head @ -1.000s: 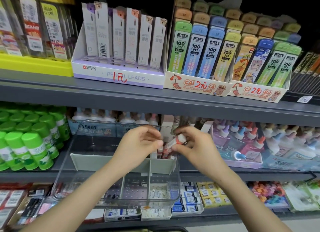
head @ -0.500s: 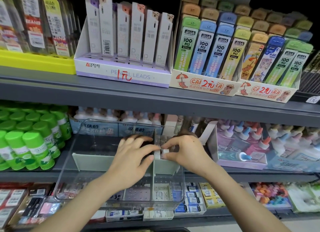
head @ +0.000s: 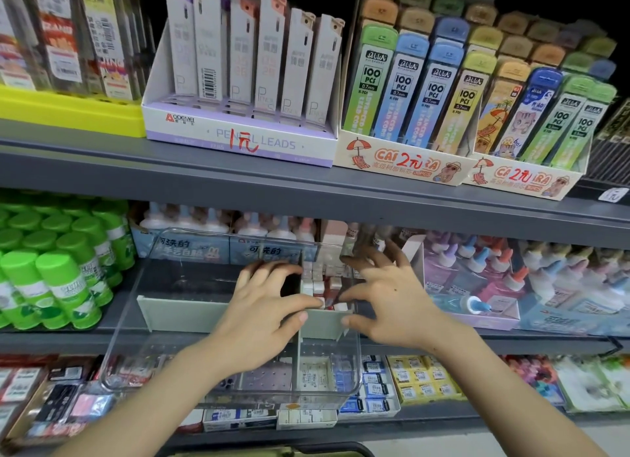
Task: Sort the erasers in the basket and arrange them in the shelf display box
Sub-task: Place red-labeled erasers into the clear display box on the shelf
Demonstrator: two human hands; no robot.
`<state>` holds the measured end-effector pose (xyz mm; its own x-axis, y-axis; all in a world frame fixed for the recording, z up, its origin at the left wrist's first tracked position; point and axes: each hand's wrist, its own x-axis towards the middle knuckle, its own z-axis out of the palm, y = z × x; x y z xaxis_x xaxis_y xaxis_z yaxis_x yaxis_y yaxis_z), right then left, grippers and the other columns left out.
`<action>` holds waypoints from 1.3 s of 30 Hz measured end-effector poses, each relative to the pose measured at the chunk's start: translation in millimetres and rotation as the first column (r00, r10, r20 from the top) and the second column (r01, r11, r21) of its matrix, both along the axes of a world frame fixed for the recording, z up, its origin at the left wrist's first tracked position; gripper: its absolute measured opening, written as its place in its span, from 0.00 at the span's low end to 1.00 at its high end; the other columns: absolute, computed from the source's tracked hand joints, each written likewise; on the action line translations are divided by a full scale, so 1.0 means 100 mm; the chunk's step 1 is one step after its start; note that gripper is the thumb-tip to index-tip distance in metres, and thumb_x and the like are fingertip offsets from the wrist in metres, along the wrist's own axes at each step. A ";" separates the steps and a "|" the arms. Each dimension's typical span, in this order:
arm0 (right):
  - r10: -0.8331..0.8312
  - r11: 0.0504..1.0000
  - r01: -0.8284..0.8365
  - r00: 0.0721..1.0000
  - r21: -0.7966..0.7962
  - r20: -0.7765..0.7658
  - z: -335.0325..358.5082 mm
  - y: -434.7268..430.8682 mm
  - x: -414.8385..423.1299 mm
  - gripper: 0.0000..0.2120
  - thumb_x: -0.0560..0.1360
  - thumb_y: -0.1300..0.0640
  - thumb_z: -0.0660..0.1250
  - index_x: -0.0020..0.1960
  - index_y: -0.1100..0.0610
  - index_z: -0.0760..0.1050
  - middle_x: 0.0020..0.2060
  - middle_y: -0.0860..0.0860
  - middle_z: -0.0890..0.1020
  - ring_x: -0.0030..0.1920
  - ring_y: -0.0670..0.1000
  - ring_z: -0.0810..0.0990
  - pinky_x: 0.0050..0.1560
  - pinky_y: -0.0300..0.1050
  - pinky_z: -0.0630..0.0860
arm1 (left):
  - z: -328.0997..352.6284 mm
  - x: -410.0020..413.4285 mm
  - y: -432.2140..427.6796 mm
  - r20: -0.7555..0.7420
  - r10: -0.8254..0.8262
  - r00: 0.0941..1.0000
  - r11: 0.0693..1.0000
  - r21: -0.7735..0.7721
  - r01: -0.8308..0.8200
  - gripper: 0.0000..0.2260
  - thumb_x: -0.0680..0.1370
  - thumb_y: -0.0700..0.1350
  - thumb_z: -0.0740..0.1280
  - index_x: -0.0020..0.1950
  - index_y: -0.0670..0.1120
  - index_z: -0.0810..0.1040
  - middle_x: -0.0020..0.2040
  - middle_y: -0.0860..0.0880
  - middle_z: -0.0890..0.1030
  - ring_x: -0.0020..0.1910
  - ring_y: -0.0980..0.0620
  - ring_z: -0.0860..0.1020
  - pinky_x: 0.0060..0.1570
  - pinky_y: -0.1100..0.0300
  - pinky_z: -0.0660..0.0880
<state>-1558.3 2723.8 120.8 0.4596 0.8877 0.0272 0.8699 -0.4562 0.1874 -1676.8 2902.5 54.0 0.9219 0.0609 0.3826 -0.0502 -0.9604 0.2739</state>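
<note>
Clear acrylic display box point(head: 143, 371) sits on the middle shelf, and its front looks to overhang the lip. Erasers point(head: 322, 279) are stacked in the rear-right compartment, at 1 o'clock from box centre. Left hand point(head: 262, 317) and right hand point(head: 388, 303) flank the stack with fingers spread. Thumbs touch the front erasers, nothing gripped.

Risks: a thumb nudge topples the stack over the divider point(head: 177, 311), or a downward push tips the box.

Versus 0.5 s ago: hands are wider apart, right fingers fanned, pinch released.
</note>
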 end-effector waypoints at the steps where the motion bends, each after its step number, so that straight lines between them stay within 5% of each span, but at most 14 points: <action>1: 0.000 0.999 -0.002 0.999 -0.040 -0.032 -0.02 0.01 0.00 0.20 0.64 0.36 0.56 0.43 0.41 0.83 0.55 0.49 0.82 0.62 0.59 0.76 0.63 0.69 0.65 | 0.00 0.00 0.00 0.006 0.002 1.000 1.000 0.004 -0.002 0.14 0.76 0.55 0.56 0.56 0.63 0.77 0.62 0.50 0.75 0.61 0.49 0.65 0.60 0.53 0.56; 4: -0.050 0.996 0.041 0.990 -0.074 -0.131 0.00 0.08 -0.05 0.22 0.68 0.37 0.56 0.54 0.43 0.81 0.70 0.48 0.69 0.74 0.56 0.57 0.72 0.64 0.43 | -0.02 -0.01 0.00 0.013 0.009 1.000 1.000 0.017 -0.009 0.14 0.76 0.55 0.56 0.57 0.64 0.76 0.63 0.51 0.74 0.62 0.50 0.65 0.62 0.53 0.56; 7: -0.068 0.998 0.065 0.990 -0.027 -0.127 0.01 0.09 -0.05 0.17 0.73 0.41 0.59 0.57 0.45 0.79 0.74 0.46 0.62 0.76 0.52 0.47 0.72 0.59 0.35 | -0.02 -0.01 0.00 0.023 0.010 1.000 1.000 0.016 -0.010 0.14 0.75 0.54 0.56 0.57 0.63 0.77 0.62 0.51 0.75 0.61 0.50 0.66 0.62 0.54 0.56; 13: -0.064 0.994 0.072 0.993 -0.083 0.096 -0.06 0.16 -0.14 0.23 0.69 0.39 0.55 0.37 0.50 0.84 0.60 0.56 0.79 0.67 0.63 0.70 0.69 0.64 0.45 | -0.03 -0.01 -0.02 0.057 0.015 0.998 0.999 0.043 -0.017 0.15 0.75 0.53 0.57 0.57 0.61 0.78 0.61 0.49 0.76 0.60 0.50 0.67 0.62 0.53 0.56; 17: -0.037 0.992 0.044 0.997 -0.122 0.063 -0.01 0.14 -0.14 0.30 0.69 0.39 0.47 0.58 0.50 0.80 0.75 0.52 0.59 0.76 0.56 0.44 0.69 0.61 0.29 | -0.05 -0.03 -0.02 0.055 0.008 0.998 0.999 0.051 -0.010 0.15 0.76 0.53 0.56 0.58 0.59 0.78 0.61 0.48 0.76 0.59 0.49 0.67 0.63 0.52 0.57; 21: -0.092 0.985 0.070 0.986 -0.158 -0.136 0.06 0.15 -0.07 0.21 0.78 0.47 0.49 0.57 0.49 0.79 0.75 0.45 0.60 0.76 0.51 0.42 0.73 0.58 0.34 | -0.06 -0.07 -0.04 0.049 -0.009 0.999 0.999 0.051 0.007 0.15 0.76 0.52 0.56 0.59 0.59 0.78 0.61 0.48 0.75 0.59 0.48 0.71 0.66 0.52 0.55; 25: -0.158 0.974 0.133 0.979 -0.183 -0.131 0.16 0.21 -0.04 0.12 0.78 0.48 0.60 0.52 0.46 0.81 0.63 0.43 0.76 0.73 0.51 0.59 0.72 0.54 0.46 | -0.05 -0.09 -0.04 0.038 -0.015 0.999 0.999 0.048 0.013 0.15 0.76 0.52 0.57 0.58 0.59 0.78 0.61 0.49 0.75 0.59 0.48 0.71 0.67 0.52 0.53; 29: -0.217 0.965 0.194 0.969 -0.176 -0.122 0.21 0.29 -0.04 0.10 0.74 0.43 0.65 0.50 0.44 0.82 0.54 0.43 0.80 0.64 0.51 0.68 0.67 0.52 0.52 | -0.05 -0.08 -0.04 0.026 -0.023 0.999 0.999 0.042 0.022 0.15 0.76 0.52 0.57 0.57 0.59 0.79 0.62 0.48 0.75 0.59 0.47 0.73 0.67 0.51 0.54; 39: -0.247 0.946 0.247 0.969 0.208 -0.026 -0.10 0.35 -0.11 0.15 0.71 0.37 0.65 0.43 0.45 0.82 0.46 0.44 0.80 0.59 0.53 0.69 0.57 0.50 0.56 | -0.05 -0.07 -0.04 0.049 -0.011 0.999 0.999 0.050 0.009 0.15 0.75 0.52 0.57 0.59 0.59 0.78 0.60 0.49 0.76 0.59 0.49 0.70 0.64 0.52 0.57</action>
